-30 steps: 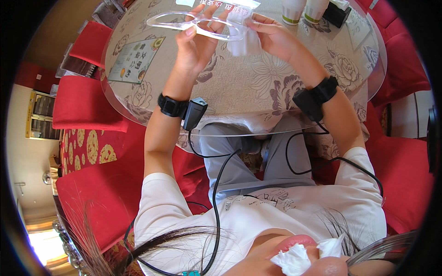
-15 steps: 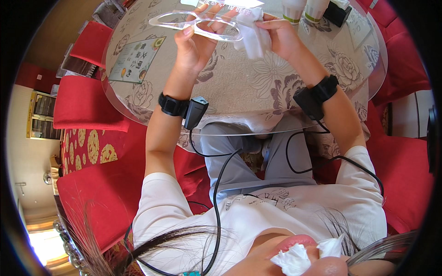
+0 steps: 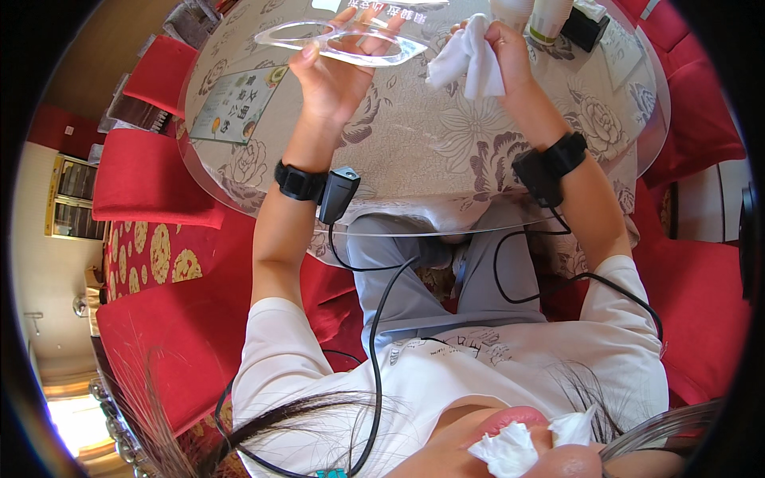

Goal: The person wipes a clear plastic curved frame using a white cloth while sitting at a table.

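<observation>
head view: left hand [image 3: 339,76] is pinching the clear glasses [image 3: 343,44] by the frame, holding them up over the table [image 3: 414,143]. right hand [image 3: 502,44] is bunching a white cloth [image 3: 466,60] just beside the lens. best wiping w/ light strokes, keeping fingers off the lens.

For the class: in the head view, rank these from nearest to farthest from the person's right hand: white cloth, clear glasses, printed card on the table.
1. White cloth: held in the right hand.
2. Clear glasses: to its left, in the left hand.
3. Printed card: far left on the table.
</observation>
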Action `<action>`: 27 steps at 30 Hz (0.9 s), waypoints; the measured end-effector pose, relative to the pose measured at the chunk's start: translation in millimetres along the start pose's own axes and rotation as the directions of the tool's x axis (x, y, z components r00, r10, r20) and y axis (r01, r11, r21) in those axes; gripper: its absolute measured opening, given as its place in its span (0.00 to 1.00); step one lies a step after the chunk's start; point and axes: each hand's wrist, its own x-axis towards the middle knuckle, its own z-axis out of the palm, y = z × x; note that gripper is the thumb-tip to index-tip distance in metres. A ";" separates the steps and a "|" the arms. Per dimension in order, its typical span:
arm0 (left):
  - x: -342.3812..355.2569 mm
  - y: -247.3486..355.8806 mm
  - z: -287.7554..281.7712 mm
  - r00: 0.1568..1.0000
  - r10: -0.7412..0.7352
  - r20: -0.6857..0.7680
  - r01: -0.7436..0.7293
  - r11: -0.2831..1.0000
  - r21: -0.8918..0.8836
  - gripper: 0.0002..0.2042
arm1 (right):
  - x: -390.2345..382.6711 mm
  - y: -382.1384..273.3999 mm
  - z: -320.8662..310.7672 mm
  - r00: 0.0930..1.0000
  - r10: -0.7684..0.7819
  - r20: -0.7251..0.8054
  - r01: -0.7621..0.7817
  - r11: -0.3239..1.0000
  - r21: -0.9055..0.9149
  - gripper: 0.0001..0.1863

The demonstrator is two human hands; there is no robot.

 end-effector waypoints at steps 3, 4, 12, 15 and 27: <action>0.6 3.1 7.0 0.999 0.031 0.027 -0.033 0.996 0.084 0.32 | -2.8 1.6 5.8 0.971 -0.032 -0.237 -0.027 0.970 -0.243 0.15; 0.9 2.9 9.2 0.998 0.051 0.029 -0.053 0.995 0.081 0.33 | -2.1 1.4 4.3 0.971 -0.034 -0.238 -0.026 0.969 -0.245 0.15; 1.4 7.6 30.0 1.000 0.000 0.012 0.002 0.995 -0.102 0.41 | 3.4 -0.2 -1.4 0.991 0.089 -0.101 -0.093 0.995 -0.034 0.16; -0.1 10.9 27.2 1.000 -0.024 0.008 0.024 0.997 -0.067 0.39 | 0.1 1.3 11.7 0.989 0.092 -0.116 -0.097 0.995 -0.037 0.16; -2.4 7.2 59.0 0.995 -0.054 -0.086 0.052 0.998 -0.017 0.38 | 2.7 12.0 12.7 0.982 0.020 -0.188 -0.041 0.993 -0.108 0.11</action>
